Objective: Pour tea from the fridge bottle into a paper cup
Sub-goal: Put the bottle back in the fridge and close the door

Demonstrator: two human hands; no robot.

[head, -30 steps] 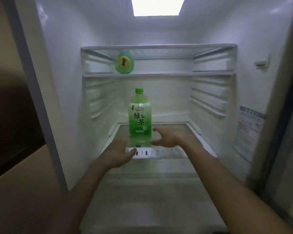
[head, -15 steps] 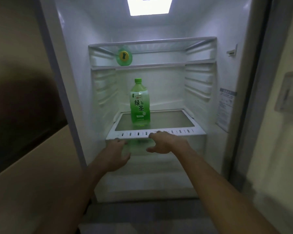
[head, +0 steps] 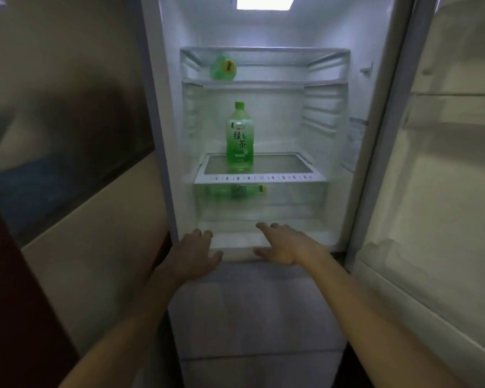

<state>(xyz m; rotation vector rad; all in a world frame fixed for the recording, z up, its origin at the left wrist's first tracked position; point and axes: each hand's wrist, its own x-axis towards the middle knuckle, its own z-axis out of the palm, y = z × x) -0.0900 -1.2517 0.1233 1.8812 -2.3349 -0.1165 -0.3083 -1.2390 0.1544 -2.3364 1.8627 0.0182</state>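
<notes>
Both hands' fingers [head: 205,234] are straight, spread and hold nothing. The left hand [head: 192,254] and right hand [head: 284,243] hover at the open fridge's [head: 168,79] lower edge. Well above them, the green tea bottle [head: 239,138] stands upright on the glass shelf [head: 277,178].

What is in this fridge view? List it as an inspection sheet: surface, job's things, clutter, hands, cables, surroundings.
Surface: glass shelf, white-rimmed, carrying one bottle.
Job's things: green tea bottle upright on that shelf, capped; paper cup not seen.
Clutter: second green bottle lying on the top shelf, end toward camera; third bottle lying in the clear drawer below.
Hands: left hand and right hand open, holding nothing, low, below the drawer.
Cables: nothing seen.
Surroundings: fridge door open at right; interior light on.
</notes>
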